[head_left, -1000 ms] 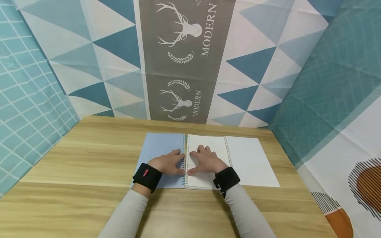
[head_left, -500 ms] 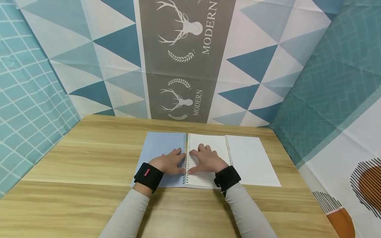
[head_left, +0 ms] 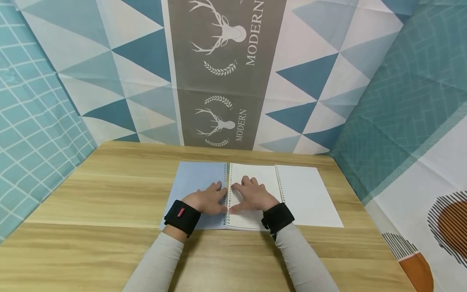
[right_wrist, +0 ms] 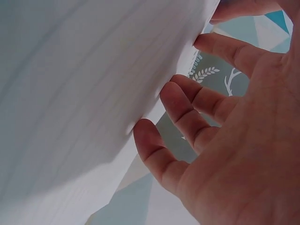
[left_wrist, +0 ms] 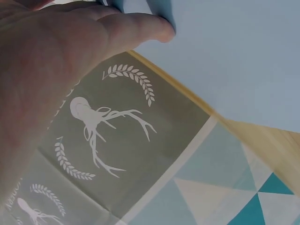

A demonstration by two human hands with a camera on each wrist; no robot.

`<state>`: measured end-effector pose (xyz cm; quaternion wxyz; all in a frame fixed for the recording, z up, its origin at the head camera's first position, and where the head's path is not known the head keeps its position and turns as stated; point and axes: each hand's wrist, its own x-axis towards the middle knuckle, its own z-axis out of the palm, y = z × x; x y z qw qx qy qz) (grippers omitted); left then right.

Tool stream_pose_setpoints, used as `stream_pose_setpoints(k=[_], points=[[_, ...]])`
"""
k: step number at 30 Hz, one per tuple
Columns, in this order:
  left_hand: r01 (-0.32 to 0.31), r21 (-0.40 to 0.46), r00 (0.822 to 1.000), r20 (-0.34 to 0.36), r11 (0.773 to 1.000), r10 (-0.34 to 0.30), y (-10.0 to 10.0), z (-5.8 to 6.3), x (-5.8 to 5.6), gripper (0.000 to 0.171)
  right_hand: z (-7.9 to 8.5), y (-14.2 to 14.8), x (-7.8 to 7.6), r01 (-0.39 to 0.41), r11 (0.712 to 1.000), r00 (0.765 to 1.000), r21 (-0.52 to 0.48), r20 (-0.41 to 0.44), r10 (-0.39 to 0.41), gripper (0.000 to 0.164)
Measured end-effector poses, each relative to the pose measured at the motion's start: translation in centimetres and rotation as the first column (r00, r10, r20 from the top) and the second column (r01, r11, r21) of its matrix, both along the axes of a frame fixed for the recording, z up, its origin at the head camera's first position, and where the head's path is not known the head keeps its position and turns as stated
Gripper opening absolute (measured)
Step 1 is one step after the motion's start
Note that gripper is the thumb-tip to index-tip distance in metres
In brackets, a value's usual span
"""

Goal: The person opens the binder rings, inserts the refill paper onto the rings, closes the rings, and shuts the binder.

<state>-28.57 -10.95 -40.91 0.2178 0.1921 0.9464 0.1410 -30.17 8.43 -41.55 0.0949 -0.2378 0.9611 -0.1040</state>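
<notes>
A spiral notebook lies open on the table, with a light blue page or cover point(head_left: 198, 176) on the left and a white page point(head_left: 251, 172) on the right. My left hand point(head_left: 207, 201) rests on the blue side, its fingers spread and reaching toward the coil binding point(head_left: 225, 221). On the white side my right hand point(head_left: 255, 196) touches the page with slightly bent fingers, the thumb close to the binding. In the right wrist view, several fingertips point(right_wrist: 147, 133) press on the white paper point(right_wrist: 70, 117). Neither hand grips anything. Part of the binding is hidden by the hands.
A white sheet point(head_left: 310, 194) with a row of holes along its left edge lies right of the notebook, against or under the white page; which, I cannot tell. The wooden table point(head_left: 109, 194) meets a patterned cloth backdrop point(head_left: 146, 81) behind, with cloth walls at both sides.
</notes>
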Motion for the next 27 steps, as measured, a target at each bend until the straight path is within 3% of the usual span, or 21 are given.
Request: stream_pose_setpoints(k=[13, 27], points=[[0.029, 0.025, 1.000, 0.008, 0.999, -0.029, -0.76, -0.60, -0.03, 0.075, -0.14, -0.27, 0.12, -0.013, 1.000, 1.000, 0.016, 0.015, 0.013, 0.078], [0.033, -0.006, 0.999, -0.004, 0.999, -0.033, -0.26, 0.06, 0.08, 0.073, -0.35, -0.14, -0.24, 0.021, 1.000, 1.000, 0.015, -0.003, -0.021, 0.080]])
